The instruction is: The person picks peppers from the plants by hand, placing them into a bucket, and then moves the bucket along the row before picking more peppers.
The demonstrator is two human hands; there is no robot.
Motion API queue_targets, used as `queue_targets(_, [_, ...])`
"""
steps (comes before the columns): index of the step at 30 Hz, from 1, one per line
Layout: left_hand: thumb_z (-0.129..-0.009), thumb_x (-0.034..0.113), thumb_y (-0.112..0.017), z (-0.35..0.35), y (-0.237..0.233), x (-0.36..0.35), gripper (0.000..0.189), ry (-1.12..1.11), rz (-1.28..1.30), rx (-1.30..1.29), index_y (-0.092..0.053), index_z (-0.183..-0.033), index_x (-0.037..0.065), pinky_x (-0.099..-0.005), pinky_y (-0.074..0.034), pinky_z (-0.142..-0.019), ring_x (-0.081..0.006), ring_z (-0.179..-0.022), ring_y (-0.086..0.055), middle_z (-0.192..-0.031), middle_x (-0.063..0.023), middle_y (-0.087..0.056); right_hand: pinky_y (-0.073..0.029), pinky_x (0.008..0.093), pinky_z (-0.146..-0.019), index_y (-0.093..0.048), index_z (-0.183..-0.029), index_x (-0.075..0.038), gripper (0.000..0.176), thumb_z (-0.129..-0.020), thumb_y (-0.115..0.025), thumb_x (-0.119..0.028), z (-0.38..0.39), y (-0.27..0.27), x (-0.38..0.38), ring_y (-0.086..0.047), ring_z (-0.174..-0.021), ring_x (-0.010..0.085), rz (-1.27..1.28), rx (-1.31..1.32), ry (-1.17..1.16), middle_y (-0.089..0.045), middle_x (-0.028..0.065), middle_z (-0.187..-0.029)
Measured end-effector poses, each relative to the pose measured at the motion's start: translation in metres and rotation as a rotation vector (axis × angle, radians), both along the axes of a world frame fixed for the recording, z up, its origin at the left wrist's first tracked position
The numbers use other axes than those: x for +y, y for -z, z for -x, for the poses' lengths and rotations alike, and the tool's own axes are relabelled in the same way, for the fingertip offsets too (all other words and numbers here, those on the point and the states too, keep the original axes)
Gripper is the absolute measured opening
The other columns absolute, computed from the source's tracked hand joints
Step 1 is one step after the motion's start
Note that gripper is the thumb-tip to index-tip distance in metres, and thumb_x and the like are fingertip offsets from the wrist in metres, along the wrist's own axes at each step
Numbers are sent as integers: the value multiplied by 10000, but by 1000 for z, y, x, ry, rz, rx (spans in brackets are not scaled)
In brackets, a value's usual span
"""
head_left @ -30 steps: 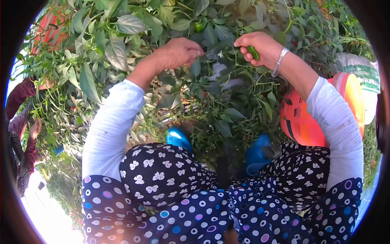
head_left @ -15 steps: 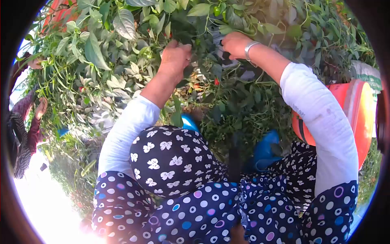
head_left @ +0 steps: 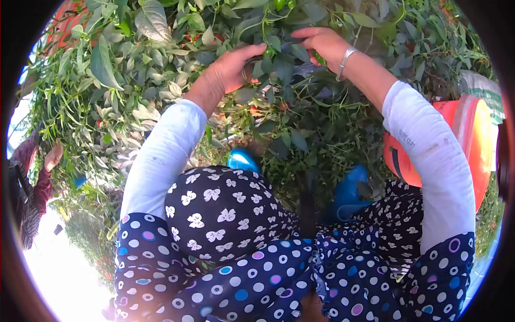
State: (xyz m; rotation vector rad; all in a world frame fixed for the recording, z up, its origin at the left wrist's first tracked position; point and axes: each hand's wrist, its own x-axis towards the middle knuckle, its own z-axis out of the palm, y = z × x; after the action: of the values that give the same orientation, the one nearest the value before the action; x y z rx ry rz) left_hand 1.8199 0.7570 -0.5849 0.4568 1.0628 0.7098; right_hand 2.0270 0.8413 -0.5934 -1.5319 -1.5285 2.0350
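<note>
Both hands reach into leafy pepper plants (head_left: 284,70). My left hand (head_left: 230,68) has its thumb stretched out towards a green pepper (head_left: 269,52), and its fingers spread partly behind leaves. Opposite it, my right hand (head_left: 325,45), with a silver bracelet (head_left: 345,63) at the wrist, points its index finger left over the foliage. The other fingers of that hand bend down, with a bit of green showing beneath them. Below the hands, a red pepper (head_left: 254,109) and another red pepper (head_left: 283,105) show among the leaves.
An orange bucket (head_left: 405,161) stands by my right arm, with a white and green sack (head_left: 483,88) behind it. Blue shoes (head_left: 243,160) are among the plants. At the far left, another person's hand (head_left: 53,156) hangs beside the foliage.
Both hands have loosened from closed shapes and their fingers have spread. My right hand has moved slightly up and right. The leaves between the hands have shifted.
</note>
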Motion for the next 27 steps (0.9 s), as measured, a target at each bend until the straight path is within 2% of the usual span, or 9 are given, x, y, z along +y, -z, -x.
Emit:
queue_targets(8, [-875,430,-437,-1,-59,-8,524,157,-361,28,-519,-1144,-12,-361,-466,-821,-251,-958,-583,-1173,-196,-543,-368,188,-507,-525,-1175,-62,415,-763,-532,-107,-2,-68,-8,-515,-675,37,-188,-29,-258,-615,-20,-833])
queue_targets(14, [-811,302,-617,-16,-91,10,368,70,-392,309,-605,-1043,16,-235,-466,-675,-113,-754,-552,-839,-42,-581,-381,251,-635,-541,-1149,-89,451,-801,-577,-374,-18,-109,-11,-547,-824,88,-7,117,25,-615,26,-954])
queue_targets(17, [-816,317,-615,-31,-106,16,346,180,-803,517,-639,-998,24,-179,-340,-545,-18,-675,-452,-808,4,-585,-335,216,-673,-473,-1238,-152,597,-790,-538,-542,-32,-130,-10,-534,-905,95,-65,261,-246,-595,24,-1025])
queue_targets(18, [-817,304,-612,-31,-98,21,358,165,-691,510,-625,-1077,59,-184,-370,-576,-28,-678,-472,-822,5,-609,-343,239,-673,-445,-1271,-190,623,-778,-547,-556,-33,-133,-6,-540,-909,106,-157,307,-366,-587,28,-1063])
queue_targets(19, [-805,326,-628,-32,-96,27,363,133,-697,589,-633,-1075,83,-200,-387,-643,-51,-721,-504,-847,-6,-619,-409,230,-543,-582,-1032,-42,275,-798,-617,-182,-24,-149,-7,-513,-691,74,40,223,-86,-570,-2,-819])
queue_targets(21, [-793,347,-644,-41,-101,31,368,104,-700,668,-641,-1073,108,-215,-405,-710,-75,-765,-536,-872,-16,-628,-378,204,-541,-518,-1115,-42,372,-814,-622,-233,-24,-150,1,-473,-735,49,-66,237,-208,-530,-32,-863])
queue_targets(23, [-848,212,-606,-54,-120,32,395,-84,-530,318,-535,-1117,-70,-316,-508,-768,-233,-819,-629,-946,-171,-638,-388,186,-511,-503,-1133,-31,402,-807,-634,-225,-24,-150,-3,-509,-735,55,-139,318,-198,-553,-6,-890])
queue_targets(24, [-862,141,-576,-57,-130,29,322,-82,-435,176,-532,-1107,-65,-256,-518,-662,-221,-775,-635,-918,-158,-637,-388,186,-511,-503,-1133,-31,402,-807,-634,-225,-25,-148,-4,-509,-735,55,-130,316,-195,-553,-6,-890])
queue_targets(27, [-866,256,-569,-62,-131,24,386,-62,-384,22,-532,-1093,-55,-326,-500,-740,-230,-858,-603,-954,-161,-615,-438,182,-458,-531,-1073,-26,350,-804,-643,-219,-30,-143,-1,-588,-734,93,25,477,-208,-585,38,-907])
